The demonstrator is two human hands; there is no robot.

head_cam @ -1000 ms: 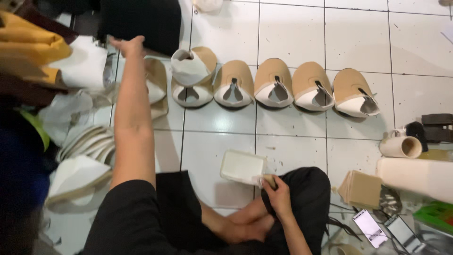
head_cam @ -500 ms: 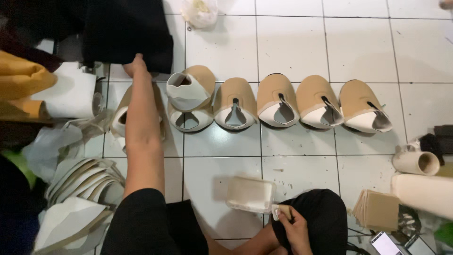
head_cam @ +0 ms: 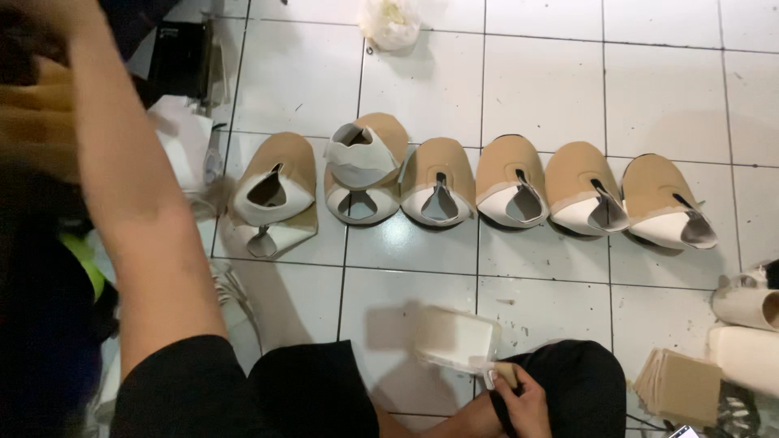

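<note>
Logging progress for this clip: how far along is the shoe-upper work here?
Done, apparently: tan shoe uppers sit in a row on the tiled floor, some stacked. In hand: the right hand grips a brush handle beside a white tray; the left arm reaches up-left, hand blurred. Left: a stack of tan pieces waits.

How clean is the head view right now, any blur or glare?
Head view: the left hand and forearm are motion-smeared at the upper left; the row of tan shoe uppers is sharp; soft glare sits on the white floor tiles; the right hand and its white container are slightly blurred.
</note>
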